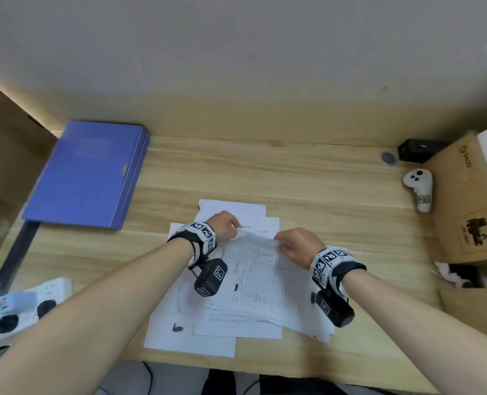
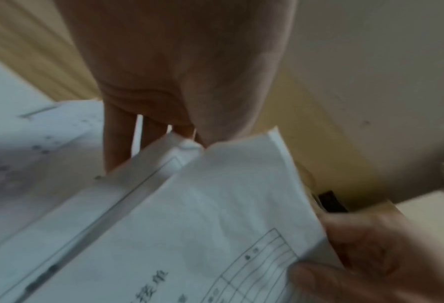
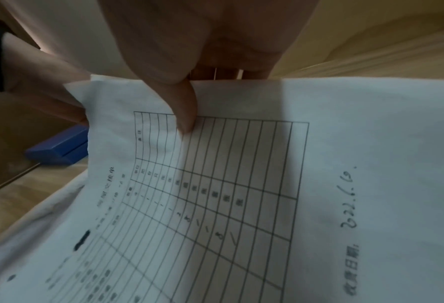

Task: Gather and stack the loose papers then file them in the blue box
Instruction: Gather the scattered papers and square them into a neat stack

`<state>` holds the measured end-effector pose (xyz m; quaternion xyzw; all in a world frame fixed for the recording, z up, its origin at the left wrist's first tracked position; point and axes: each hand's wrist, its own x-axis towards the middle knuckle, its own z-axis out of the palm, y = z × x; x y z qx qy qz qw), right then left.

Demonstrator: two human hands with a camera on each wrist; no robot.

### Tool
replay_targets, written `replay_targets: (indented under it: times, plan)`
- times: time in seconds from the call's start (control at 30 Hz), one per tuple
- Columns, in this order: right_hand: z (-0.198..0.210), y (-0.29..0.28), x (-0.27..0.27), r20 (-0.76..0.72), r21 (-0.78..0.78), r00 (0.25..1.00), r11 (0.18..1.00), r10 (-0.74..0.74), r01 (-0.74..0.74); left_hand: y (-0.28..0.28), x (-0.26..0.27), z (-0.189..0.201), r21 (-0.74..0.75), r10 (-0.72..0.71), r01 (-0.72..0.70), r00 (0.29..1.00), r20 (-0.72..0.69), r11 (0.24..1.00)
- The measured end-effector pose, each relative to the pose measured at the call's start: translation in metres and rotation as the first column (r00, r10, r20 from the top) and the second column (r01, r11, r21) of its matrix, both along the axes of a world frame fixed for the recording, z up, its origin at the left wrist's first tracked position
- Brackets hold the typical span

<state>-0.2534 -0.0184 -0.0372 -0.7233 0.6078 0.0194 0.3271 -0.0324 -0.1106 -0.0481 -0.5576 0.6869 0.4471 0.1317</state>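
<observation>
**Thin sheets, taken by the far edge**

Both hands pinch the far edge of the gridded sheet (image 1: 265, 269): left hand (image 1: 225, 225) at one corner, right hand (image 1: 296, 245) beside it. Each grip is clenched on paper. The loose papers (image 1: 208, 326) lie fanned on the counter (image 1: 322, 178): light, floppy, likely to slide and crease. The blue box (image 1: 85, 175) sits closed, far left.

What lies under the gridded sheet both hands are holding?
Under the gridded white form sheet, pinched by the left hand and right hand, lie several overlapping white printed papers on the light wooden desk. Their covered parts and exact count stay hidden.
</observation>
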Motion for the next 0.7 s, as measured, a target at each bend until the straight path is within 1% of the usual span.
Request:
replay_targets:
  times: [0.07, 0.1, 0.17, 0.2, 0.23, 0.27, 0.3, 0.33, 0.37, 0.4, 0.47, 0.53, 0.57, 0.63, 0.67, 0.7]
  plan:
    - [-0.009, -0.006, 0.006, -0.016, 0.025, 0.999, 0.998, 0.051, -0.051, 0.004, 0.016, -0.008, 0.036, 0.066, -0.069, 0.996, 0.061, 0.997]
    - [-0.013, -0.009, 0.010, -0.017, 0.030, 0.997, 0.997, 0.069, -0.069, 0.005, 0.024, -0.013, 0.053, 0.106, -0.110, 0.992, 0.067, 0.993]
    - [-0.019, -0.014, 0.020, 0.004, 0.042, 0.998, 0.997, 0.069, -0.070, 0.007, 0.034, -0.025, 0.115, 0.235, -0.235, 0.972, 0.011, 0.965]
    - [-0.021, -0.016, 0.025, 0.025, 0.048, 0.998, 0.997, 0.053, -0.054, 0.009, 0.038, -0.030, 0.163, 0.337, -0.325, 0.940, -0.052, 0.932]
    - [-0.024, -0.018, 0.029, 0.046, 0.053, 0.998, 0.998, 0.035, -0.037, 0.010, 0.039, -0.033, 0.222, 0.445, -0.415, 0.889, -0.106, 0.882]
    - [-0.028, -0.019, 0.032, 0.064, 0.062, 0.998, 0.998, 0.020, -0.024, 0.013, 0.041, -0.035, 0.269, 0.525, -0.478, 0.839, -0.142, 0.836]
    - [-0.032, -0.021, 0.035, 0.078, 0.068, 0.997, 0.998, 0.009, -0.015, 0.015, 0.042, -0.038, 0.318, 0.570, -0.504, 0.805, -0.164, 0.803]
    - [-0.034, -0.022, 0.037, 0.086, 0.068, 0.996, 0.998, 0.006, -0.012, 0.018, 0.043, -0.038, 0.350, 0.577, -0.498, 0.798, -0.174, 0.794]
    - [-0.037, -0.023, 0.040, 0.090, 0.058, 0.996, 0.998, 0.005, -0.010, 0.021, 0.044, -0.039, 0.353, 0.564, -0.481, 0.804, -0.189, 0.803]
    - [-0.039, -0.024, 0.042, 0.096, 0.050, 0.995, 0.999, -0.004, -0.001, 0.025, 0.046, -0.040, 0.329, 0.535, -0.455, 0.817, -0.214, 0.828]
    - [-0.042, -0.025, 0.043, 0.121, 0.064, 0.991, 0.997, -0.054, 0.046, 0.032, 0.050, -0.044, 0.206, 0.442, -0.397, 0.856, -0.267, 0.894]
    - [-0.047, -0.028, 0.043, 0.072, 0.081, 0.996, 0.995, -0.059, 0.053, 0.036, 0.053, -0.045, 0.125, 0.387, -0.367, 0.872, -0.298, 0.922]
    - [-0.048, -0.028, 0.043, 0.011, 0.086, 0.999, 0.996, -0.032, 0.031, 0.038, 0.055, -0.045, 0.129, 0.407, -0.386, 0.855, -0.320, 0.913]
    - [-0.050, -0.027, 0.040, -0.094, 0.083, 0.996, 0.996, 0.002, 0.006, 0.043, 0.057, -0.042, 0.146, 0.491, -0.473, 0.789, -0.370, 0.869]
    - [-0.051, -0.025, 0.038, -0.099, 0.086, 0.995, 0.996, -0.023, 0.031, 0.046, 0.059, -0.040, 0.115, 0.540, -0.540, 0.753, -0.375, 0.834]
    - [-0.050, -0.022, 0.036, -0.080, 0.093, 0.994, 0.992, -0.077, 0.085, 0.047, 0.063, -0.039, 0.050, 0.588, -0.613, 0.729, -0.349, 0.789]
